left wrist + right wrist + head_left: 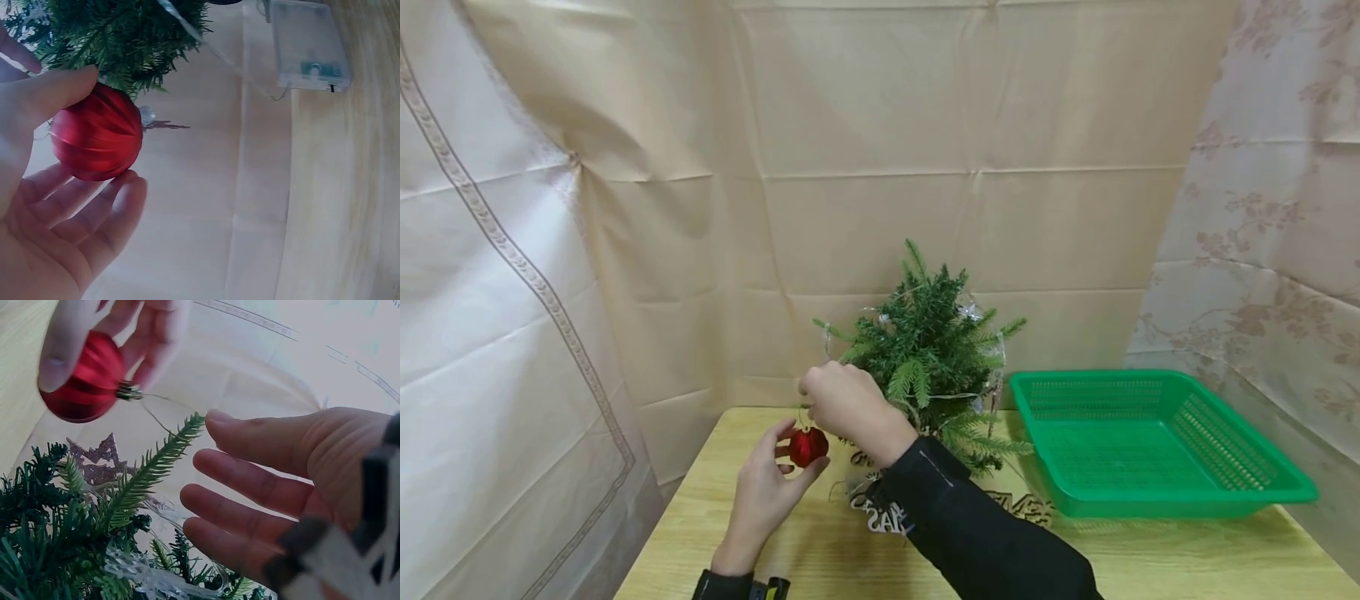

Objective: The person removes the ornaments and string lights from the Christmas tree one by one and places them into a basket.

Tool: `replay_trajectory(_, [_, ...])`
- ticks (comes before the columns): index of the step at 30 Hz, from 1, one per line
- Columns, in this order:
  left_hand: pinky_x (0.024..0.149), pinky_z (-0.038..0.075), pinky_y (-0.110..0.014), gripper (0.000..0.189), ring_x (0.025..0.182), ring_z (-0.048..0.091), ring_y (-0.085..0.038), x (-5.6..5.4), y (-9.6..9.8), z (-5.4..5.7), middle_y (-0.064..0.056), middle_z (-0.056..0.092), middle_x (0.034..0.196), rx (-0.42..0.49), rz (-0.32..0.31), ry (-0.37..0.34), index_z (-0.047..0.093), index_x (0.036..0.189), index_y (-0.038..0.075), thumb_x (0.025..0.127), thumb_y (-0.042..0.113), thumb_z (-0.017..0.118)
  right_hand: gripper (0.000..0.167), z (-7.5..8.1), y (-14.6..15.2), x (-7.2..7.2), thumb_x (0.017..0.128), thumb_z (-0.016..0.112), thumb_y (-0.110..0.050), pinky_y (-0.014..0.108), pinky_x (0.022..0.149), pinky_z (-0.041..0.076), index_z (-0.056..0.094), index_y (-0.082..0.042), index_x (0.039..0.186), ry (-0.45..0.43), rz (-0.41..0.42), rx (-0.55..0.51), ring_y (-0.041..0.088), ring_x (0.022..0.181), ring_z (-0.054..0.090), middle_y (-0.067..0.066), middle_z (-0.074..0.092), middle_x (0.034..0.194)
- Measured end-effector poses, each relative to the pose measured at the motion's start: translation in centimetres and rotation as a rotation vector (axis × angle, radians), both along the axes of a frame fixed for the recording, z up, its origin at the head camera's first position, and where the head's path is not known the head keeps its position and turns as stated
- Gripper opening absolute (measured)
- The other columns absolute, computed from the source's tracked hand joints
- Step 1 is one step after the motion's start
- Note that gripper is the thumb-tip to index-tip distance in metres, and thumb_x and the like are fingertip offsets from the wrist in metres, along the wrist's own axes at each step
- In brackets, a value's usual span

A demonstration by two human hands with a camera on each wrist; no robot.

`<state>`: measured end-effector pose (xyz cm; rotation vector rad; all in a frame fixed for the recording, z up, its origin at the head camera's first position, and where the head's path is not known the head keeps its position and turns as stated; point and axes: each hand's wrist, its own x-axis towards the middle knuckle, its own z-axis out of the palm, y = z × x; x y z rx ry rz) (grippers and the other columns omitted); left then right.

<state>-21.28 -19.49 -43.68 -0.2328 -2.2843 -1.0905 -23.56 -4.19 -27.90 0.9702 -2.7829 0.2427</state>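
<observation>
Between its thumb and fingers my left hand holds a red Christmas ball, ribbed and shiny. A thin wire loop rises from the ball's cap and, in the right wrist view, crosses a light green branch near its tip. At that tip is my right hand, whose thumb meets it; the index finger is hidden behind the thumb, and the branch end appears pinched there. The small artificial Christmas tree stands on the table just beyond both hands.
A green plastic basket sits to the right of the tree. Wooden letter cutouts lie near the tree's base. Wired string lights hang on the branches, and a clear battery box rests on the table. Cloth hangs behind.
</observation>
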Motion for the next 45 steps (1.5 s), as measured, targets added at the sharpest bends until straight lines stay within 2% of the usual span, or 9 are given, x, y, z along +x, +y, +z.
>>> replay_trajectory(9, [0.063,0.062,-0.034,0.060,0.090,0.071,-0.028,0.2,-0.4,0.8,-0.014,0.070,0.111,-0.022,0.072,0.257,0.065,0.120,0.000,0.069,0.012,0.095,0.009,0.1,-0.9,-0.4,0.092,0.078,-0.021,0.027,0.053,0.048,0.078,-0.018,0.100,-0.019,0.008,0.033,0.016,0.067,0.062,-0.001,0.071,0.088])
replay_trajectory(11, [0.062,0.061,-0.030,0.061,0.090,0.071,-0.027,0.2,-0.6,0.9,-0.014,0.070,0.111,-0.026,0.079,0.301,0.065,0.121,0.000,0.068,0.009,0.095,0.004,0.0,-1.1,-0.6,0.093,0.077,-0.021,0.027,0.053,0.047,0.076,-0.018,0.090,-0.020,0.015,0.042,0.015,0.065,0.060,-0.002,0.069,0.083])
replay_trajectory(13, [0.062,0.060,-0.026,0.062,0.090,0.070,-0.026,0.2,-0.8,1.0,-0.012,0.069,0.111,-0.036,0.087,0.332,0.065,0.121,0.001,0.067,0.008,0.095,0.010,-0.2,-1.2,-0.8,0.093,0.076,-0.020,0.027,0.054,0.047,0.075,-0.018,0.083,-0.018,0.021,0.043,0.014,0.064,0.058,-0.004,0.068,0.079])
replay_trajectory(16, [0.062,0.059,-0.023,0.061,0.091,0.068,-0.024,0.3,-1.2,1.2,-0.011,0.066,0.111,-0.048,0.090,0.359,0.065,0.122,0.002,0.068,0.007,0.094,0.020,-0.4,-1.4,-1.1,0.094,0.075,-0.018,0.027,0.054,0.048,0.072,-0.019,0.074,-0.008,0.028,0.033,0.013,0.063,0.057,-0.006,0.066,0.074])
replay_trajectory(23, [0.064,0.058,-0.020,0.060,0.096,0.065,-0.023,0.7,-1.6,1.9,-0.012,0.065,0.115,-0.048,0.082,0.372,0.064,0.125,0.000,0.072,0.010,0.092,0.011,-0.2,-1.4,-1.3,0.096,0.072,-0.019,0.025,0.059,0.054,0.081,-0.019,0.089,0.052,0.045,-0.017,0.012,0.071,0.067,-0.006,0.073,0.086])
replay_trajectory(30, [0.069,0.054,-0.011,0.063,0.099,0.066,-0.024,1.3,-1.7,2.7,-0.013,0.067,0.117,-0.016,0.081,0.383,0.063,0.129,-0.001,0.074,0.011,0.091,0.012,0.6,-1.2,-1.0,0.099,0.069,-0.020,0.024,0.062,0.055,0.081,-0.019,0.096,0.096,0.067,-0.067,0.011,0.073,0.069,-0.005,0.075,0.091])
replay_trajectory(33, [0.069,0.054,-0.012,0.064,0.098,0.066,-0.022,1.7,-1.5,3.1,-0.011,0.068,0.116,-0.007,0.078,0.419,0.063,0.130,0.000,0.073,0.009,0.091,0.012,1.2,-0.8,-0.7,0.099,0.069,-0.020,0.023,0.065,0.057,0.080,-0.017,0.101,0.114,0.094,-0.087,0.011,0.077,0.070,-0.003,0.076,0.094])
replay_trajectory(39, [0.063,0.056,-0.018,0.066,0.094,0.065,-0.018,2.2,-1.0,4.3,-0.009,0.068,0.113,-0.030,0.019,0.546,0.065,0.129,0.000,0.068,0.005,0.090,0.011,2.6,0.5,0.5,0.100,0.068,-0.019,0.021,0.069,0.054,0.078,-0.016,0.101,0.130,0.145,-0.154,0.008,0.078,0.067,-0.003,0.074,0.093])
replay_trajectory(45, [0.066,0.057,-0.018,0.064,0.096,0.065,-0.017,3.2,0.2,5.2,-0.012,0.068,0.114,-0.023,-0.052,0.584,0.065,0.128,-0.001,0.070,0.009,0.090,0.010,3.7,2.6,2.1,0.099,0.069,-0.017,0.023,0.078,0.056,0.077,-0.015,0.103,0.131,0.206,-0.282,0.008,0.084,0.069,-0.003,0.074,0.095])
